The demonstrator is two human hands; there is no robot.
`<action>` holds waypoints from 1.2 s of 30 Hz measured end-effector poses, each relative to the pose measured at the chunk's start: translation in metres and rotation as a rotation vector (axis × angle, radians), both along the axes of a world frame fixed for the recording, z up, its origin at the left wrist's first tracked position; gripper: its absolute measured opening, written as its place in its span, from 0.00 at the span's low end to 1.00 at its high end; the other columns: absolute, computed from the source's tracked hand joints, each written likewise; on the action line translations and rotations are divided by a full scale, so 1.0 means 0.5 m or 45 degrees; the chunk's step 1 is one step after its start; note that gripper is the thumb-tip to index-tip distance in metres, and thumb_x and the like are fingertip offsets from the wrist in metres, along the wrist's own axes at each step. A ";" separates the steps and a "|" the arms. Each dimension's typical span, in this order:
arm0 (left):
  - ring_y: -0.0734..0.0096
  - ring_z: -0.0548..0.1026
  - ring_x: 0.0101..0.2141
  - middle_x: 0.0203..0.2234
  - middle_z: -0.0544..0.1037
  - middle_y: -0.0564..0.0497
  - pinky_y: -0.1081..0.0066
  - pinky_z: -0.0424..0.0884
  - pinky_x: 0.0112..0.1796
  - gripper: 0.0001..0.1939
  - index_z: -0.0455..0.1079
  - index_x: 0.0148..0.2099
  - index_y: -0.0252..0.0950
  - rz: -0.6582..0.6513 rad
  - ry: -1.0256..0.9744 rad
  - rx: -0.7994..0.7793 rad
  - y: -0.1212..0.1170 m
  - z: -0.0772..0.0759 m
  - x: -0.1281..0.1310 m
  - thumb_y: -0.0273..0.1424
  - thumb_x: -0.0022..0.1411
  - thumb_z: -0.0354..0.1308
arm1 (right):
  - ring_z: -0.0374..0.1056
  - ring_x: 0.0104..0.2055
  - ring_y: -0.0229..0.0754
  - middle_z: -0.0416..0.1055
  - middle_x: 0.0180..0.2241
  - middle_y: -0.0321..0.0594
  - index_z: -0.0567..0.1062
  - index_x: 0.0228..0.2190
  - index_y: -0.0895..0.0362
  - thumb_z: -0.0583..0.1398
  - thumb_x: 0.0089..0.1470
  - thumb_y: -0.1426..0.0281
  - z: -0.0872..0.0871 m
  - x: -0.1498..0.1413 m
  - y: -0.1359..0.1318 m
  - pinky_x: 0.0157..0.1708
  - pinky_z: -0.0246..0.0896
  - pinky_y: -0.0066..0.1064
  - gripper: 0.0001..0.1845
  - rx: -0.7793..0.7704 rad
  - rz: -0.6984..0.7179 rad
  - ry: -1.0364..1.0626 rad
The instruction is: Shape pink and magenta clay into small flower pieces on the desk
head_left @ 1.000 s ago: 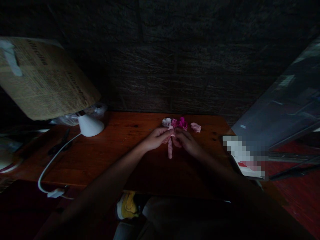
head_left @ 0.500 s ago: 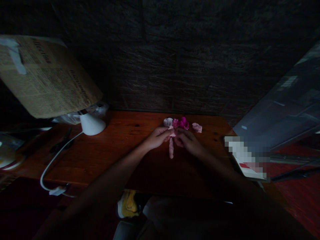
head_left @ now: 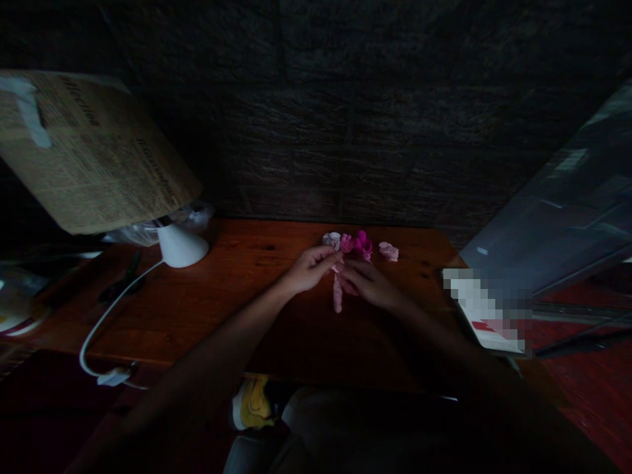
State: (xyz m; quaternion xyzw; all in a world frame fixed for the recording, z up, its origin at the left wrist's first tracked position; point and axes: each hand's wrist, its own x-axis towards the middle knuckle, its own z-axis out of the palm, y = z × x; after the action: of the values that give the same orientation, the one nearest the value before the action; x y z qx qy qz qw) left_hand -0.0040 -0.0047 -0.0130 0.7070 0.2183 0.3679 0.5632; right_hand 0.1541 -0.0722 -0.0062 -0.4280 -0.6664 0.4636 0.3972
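My left hand (head_left: 313,266) and my right hand (head_left: 365,282) meet over the wooden table (head_left: 237,283). Between their fingertips is a small pale pink piece (head_left: 338,266), soft-looking and partly covered by the fingers; its material I cannot make out. Both hands are closed on it. Just below, a lumpy pink roll (head_left: 338,296) lies on the tabletop, pointing towards me. Behind the hands sit a whitish flower (head_left: 331,241), a pink flower (head_left: 346,243) and a magenta flower (head_left: 363,244). A pale pink flower-like piece (head_left: 388,251) lies apart to the right.
At the left stands a lamp with a white base (head_left: 182,247) and a newsprint shade (head_left: 99,151); its white cord (head_left: 96,329) hangs over the front edge. Dark scissors (head_left: 126,283) lie near it. A stone-textured wall (head_left: 316,131) rises behind. A blurred-out white object (head_left: 488,316) is at the right edge.
My right hand has shifted slightly down and its fingers have turned around the pale pink piece, which now shows less. My left fingers have straightened a little. The flowers and roll stay put.
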 end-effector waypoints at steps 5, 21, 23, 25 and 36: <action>0.79 0.60 0.24 0.21 0.63 0.57 0.76 0.56 0.25 0.23 0.65 0.28 0.34 -0.017 -0.032 -0.025 -0.008 0.001 0.007 0.50 0.58 0.59 | 0.53 0.17 0.32 0.62 0.14 0.27 0.67 0.27 0.55 0.54 0.61 0.53 -0.004 0.004 -0.001 0.20 0.45 0.26 0.20 0.004 0.039 0.012; 0.82 0.54 0.20 0.18 0.59 0.60 0.75 0.51 0.22 0.30 0.63 0.28 0.34 -0.044 -0.028 -0.149 -0.004 -0.002 0.013 0.59 0.53 0.58 | 0.49 0.15 0.32 0.55 0.13 0.29 0.62 0.15 0.55 0.47 0.56 0.38 -0.003 0.010 0.004 0.19 0.44 0.29 0.36 -0.058 -0.103 -0.009; 0.82 0.54 0.20 0.18 0.59 0.59 0.76 0.50 0.22 0.30 0.63 0.28 0.34 -0.047 -0.032 -0.145 -0.004 -0.002 0.014 0.59 0.53 0.58 | 0.48 0.15 0.32 0.55 0.12 0.30 0.62 0.15 0.55 0.45 0.58 0.40 -0.006 0.009 0.004 0.19 0.44 0.30 0.37 -0.080 -0.073 -0.039; 0.82 0.54 0.19 0.18 0.59 0.59 0.75 0.50 0.22 0.29 0.63 0.28 0.34 -0.044 -0.032 -0.144 -0.004 -0.001 0.014 0.58 0.54 0.58 | 0.48 0.15 0.32 0.54 0.12 0.30 0.61 0.14 0.54 0.46 0.60 0.42 -0.008 0.008 0.004 0.19 0.43 0.30 0.36 -0.076 -0.078 -0.043; 0.82 0.54 0.17 0.15 0.57 0.59 0.74 0.51 0.22 0.30 0.61 0.24 0.34 -0.190 0.091 -0.126 -0.002 -0.011 0.007 0.56 0.62 0.49 | 0.49 0.15 0.31 0.58 0.12 0.30 0.62 0.16 0.55 0.47 0.60 0.42 -0.007 0.008 0.001 0.19 0.45 0.28 0.34 0.071 -0.035 -0.039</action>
State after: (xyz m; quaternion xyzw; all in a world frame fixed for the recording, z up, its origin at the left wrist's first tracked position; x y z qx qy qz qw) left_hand -0.0005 -0.0059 -0.0183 0.7053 0.2029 0.2882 0.6151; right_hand 0.1582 -0.0717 -0.0096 -0.4331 -0.6791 0.4327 0.4050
